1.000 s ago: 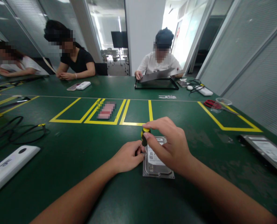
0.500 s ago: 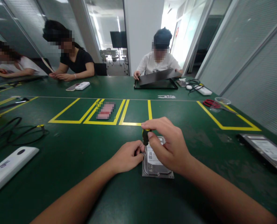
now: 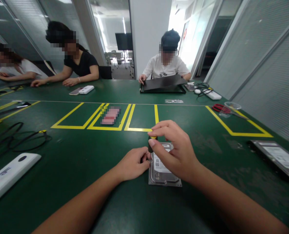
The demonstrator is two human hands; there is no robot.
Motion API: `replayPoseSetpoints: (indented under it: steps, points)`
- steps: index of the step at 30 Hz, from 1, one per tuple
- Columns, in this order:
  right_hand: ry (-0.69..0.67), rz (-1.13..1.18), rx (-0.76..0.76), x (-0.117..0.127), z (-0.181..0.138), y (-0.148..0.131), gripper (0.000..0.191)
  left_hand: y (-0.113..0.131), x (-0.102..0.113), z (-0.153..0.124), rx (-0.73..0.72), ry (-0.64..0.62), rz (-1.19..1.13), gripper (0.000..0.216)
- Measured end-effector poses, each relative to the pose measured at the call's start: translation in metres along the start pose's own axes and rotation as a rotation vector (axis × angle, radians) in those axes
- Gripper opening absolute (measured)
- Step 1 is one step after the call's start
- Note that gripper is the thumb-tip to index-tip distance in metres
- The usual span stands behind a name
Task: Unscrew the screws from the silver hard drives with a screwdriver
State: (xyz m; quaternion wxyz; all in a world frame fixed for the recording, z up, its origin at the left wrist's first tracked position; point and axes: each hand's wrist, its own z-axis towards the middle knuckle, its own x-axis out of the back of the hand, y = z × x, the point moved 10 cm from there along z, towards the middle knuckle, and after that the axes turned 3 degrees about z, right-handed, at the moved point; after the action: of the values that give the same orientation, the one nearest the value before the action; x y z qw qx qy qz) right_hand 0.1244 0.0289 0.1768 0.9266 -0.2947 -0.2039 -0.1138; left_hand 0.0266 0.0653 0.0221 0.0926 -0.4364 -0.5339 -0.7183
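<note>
The hard disk drive [image 3: 164, 178] lies flat on the green surface [image 3: 115, 208], in front of the person, with its label side up. The right hand [image 3: 179, 151] is above it and holds a screwdriver [image 3: 150, 146] with a black and yellow handle; the thumb presses at the side of this handle, a fingertip is at its top, and the other fingers are loosely bent. The screwdriver stands nearly upright, over the left edge of the drive. The left hand [image 3: 132, 165] rests on the surface with curled fingers, touching this same edge, close to the screwdriver's shaft; whether they pinch something, I cannot tell.

To the right, well apart, lies a second drive [image 3: 278, 159]. Behind it are scissors with red handles [image 3: 221, 109], beside a clear plastic cup [image 3: 232, 105]. On the left are a white device [image 3: 14, 177] and a black cable [image 3: 15, 143].
</note>
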Motion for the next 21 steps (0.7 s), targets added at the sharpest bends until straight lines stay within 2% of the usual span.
replayPoseSetpoints:
  steps: [5, 9, 15, 18, 21]
  points:
    - [0.012, -0.030, 0.009, 0.0020, 0.0018, -0.0008, 0.007, -0.0005, 0.0010, -0.0001, 0.007, 0.011, -0.003, 0.010]
    - [-0.012, -0.007, 0.052, 0.0001, 0.0020, -0.0054, 0.019, -0.0013, 0.0001, -0.0002, 0.008, 0.009, -0.003, 0.006]
    - [0.029, 0.003, -0.019, 0.0036, 0.0025, 0.0018, 0.006, -0.0026, -0.0003, 0.0000, 0.009, 0.007, -0.004, 0.007]
    - [0.019, -0.016, 0.019, 0.0041, 0.0023, -0.0022, 0.002, -0.0029, -0.0001, 0.0002, 0.009, 0.009, -0.002, 0.008]
    - [0.009, -0.013, 0.039, 0.0039, 0.0013, -0.0043, 0.014, -0.0027, -0.0006, 0.0001, 0.010, 0.004, -0.002, 0.007]
